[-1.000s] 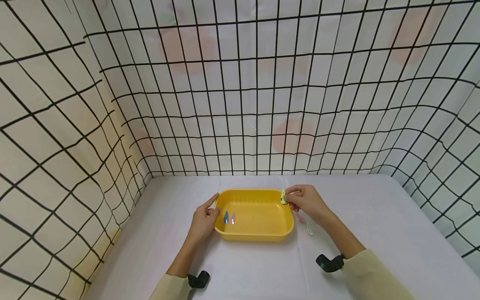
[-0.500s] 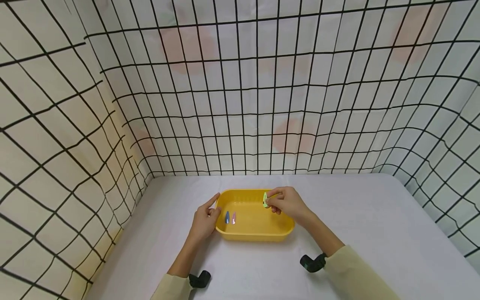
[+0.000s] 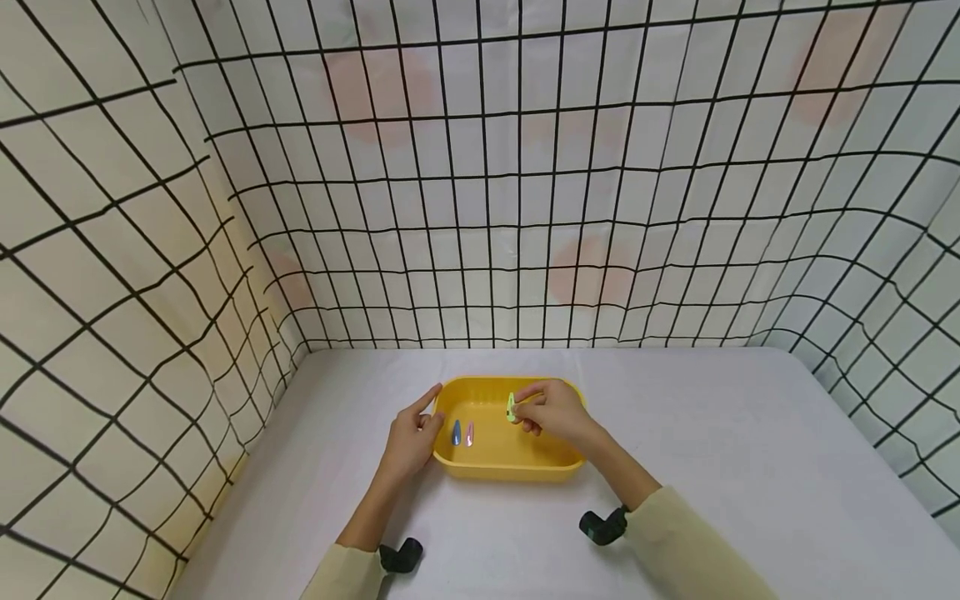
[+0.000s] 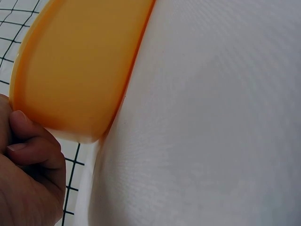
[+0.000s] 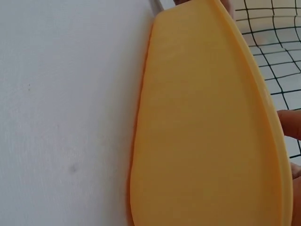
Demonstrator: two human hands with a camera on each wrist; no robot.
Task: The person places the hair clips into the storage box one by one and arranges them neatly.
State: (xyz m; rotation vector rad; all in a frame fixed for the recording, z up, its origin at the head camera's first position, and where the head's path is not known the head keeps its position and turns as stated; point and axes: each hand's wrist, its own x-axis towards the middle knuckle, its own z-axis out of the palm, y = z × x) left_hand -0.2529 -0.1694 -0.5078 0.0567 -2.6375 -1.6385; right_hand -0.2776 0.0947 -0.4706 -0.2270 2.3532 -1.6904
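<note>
A yellow plastic tray [image 3: 510,473] lies on the white table. My left hand [image 3: 408,440] grips its left end, thumb at the rim and fingers bent against the outside; the left wrist view shows those curled fingers [image 4: 40,153] close up. Over the tray's middle, my right hand [image 3: 553,410] pinches a light green snap hair clip [image 3: 511,407] between thumb and fingertips, holding it upright. On the tray floor near the left end, a blue hair clip [image 3: 456,432] and a pink hair clip [image 3: 470,434] lie side by side. The tray wall hides most of my right hand in the right wrist view.
A black wire grid [image 3: 517,225] backed with pale cloth stands behind the table and along both sides. The white tabletop [image 3: 720,433] extends around the tray. Each wrist wears a black camera, one on the left [image 3: 402,556] and one on the right [image 3: 602,527].
My right hand has moved left from the tray's right rim to over its middle, carrying the green hair clip. Clips lying right of the tray are now hidden behind the arm. My left hand stays put.
</note>
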